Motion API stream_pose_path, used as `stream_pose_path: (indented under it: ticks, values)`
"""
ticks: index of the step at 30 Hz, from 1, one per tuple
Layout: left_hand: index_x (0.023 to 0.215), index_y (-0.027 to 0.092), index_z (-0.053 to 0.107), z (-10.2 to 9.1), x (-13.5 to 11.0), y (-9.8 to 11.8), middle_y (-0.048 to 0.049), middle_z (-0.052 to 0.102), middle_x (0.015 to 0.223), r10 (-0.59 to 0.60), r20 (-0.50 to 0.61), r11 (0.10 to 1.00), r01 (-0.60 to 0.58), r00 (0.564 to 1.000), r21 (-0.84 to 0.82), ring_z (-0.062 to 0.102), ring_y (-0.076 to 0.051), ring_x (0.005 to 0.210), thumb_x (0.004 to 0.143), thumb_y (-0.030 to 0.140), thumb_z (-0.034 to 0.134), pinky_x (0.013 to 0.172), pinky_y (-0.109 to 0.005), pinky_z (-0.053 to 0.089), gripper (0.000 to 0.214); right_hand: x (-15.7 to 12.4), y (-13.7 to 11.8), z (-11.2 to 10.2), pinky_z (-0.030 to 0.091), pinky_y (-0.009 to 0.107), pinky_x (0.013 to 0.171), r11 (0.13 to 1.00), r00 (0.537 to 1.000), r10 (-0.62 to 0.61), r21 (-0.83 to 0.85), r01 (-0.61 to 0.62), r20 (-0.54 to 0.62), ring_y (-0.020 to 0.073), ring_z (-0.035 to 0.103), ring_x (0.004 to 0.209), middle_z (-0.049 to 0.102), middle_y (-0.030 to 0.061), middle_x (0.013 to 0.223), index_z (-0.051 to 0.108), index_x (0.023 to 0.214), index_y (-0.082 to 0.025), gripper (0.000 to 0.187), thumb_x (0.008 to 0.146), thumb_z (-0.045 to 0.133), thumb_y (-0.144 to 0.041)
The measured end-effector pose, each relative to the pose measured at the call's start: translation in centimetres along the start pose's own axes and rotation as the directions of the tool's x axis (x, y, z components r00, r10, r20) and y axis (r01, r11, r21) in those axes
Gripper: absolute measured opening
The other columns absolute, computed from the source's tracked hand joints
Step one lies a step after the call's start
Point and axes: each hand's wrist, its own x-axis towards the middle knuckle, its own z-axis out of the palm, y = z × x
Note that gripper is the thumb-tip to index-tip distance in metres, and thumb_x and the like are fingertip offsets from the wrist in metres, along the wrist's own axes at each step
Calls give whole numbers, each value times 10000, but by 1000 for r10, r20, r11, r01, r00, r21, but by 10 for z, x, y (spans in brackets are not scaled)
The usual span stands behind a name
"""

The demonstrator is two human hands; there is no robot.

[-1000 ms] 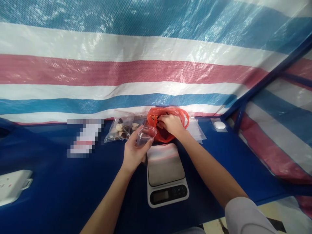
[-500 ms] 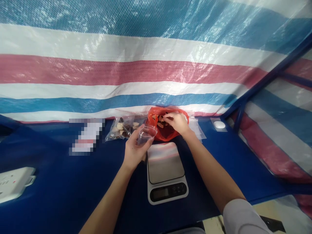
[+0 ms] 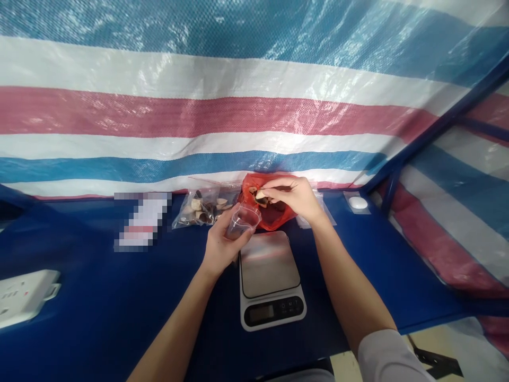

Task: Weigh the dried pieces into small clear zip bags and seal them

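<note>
My left hand is wrapped round a clear plastic cup, tilted over the back edge of the kitchen scale. No contents show in the cup. Between the fingertips of my right hand is a pale and dark dried slice, its exact kind unclear. That hand is above an open red plastic bag with dark brown dried pieces inside, partly hidden by the fingers. The scale's steel plate carries nothing, and its display looks dark.
Left of the cup lies a clear bag of pale and brown dried pieces. Flat clear bags stick out behind my right wrist. A white mouse-shaped object lies further right; a power strip is at far left. Striped sheeting hangs behind.
My right hand has risen out of the red bag, now with a slice in its fingers, and moved toward the cup. The left hand with the cup has shifted slightly right.
</note>
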Motion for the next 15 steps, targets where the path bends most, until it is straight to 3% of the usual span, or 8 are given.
stream_pose_path:
  ticks: [8,15]
  values:
    - [1292,194,658,-2,-1,7,-126,688,1302,-5,30,1000,5,1000,7,641,-298,1230,793,416,765,1095,-453,489,557,-12,-39,13,576,275,771,961,963,-110,-220,166,246,163,745,826,801,-12,920,810,944,-260,133,874,719,-328]
    - [1293,193,658,-3,-1,10,-115,692,1299,0,47,1000,-1,999,9,641,-297,1225,789,413,761,1101,-459,484,560,-14,-46,22,540,269,783,869,937,-139,-414,271,322,152,735,783,803,-21,883,820,911,-272,112,887,711,-278]
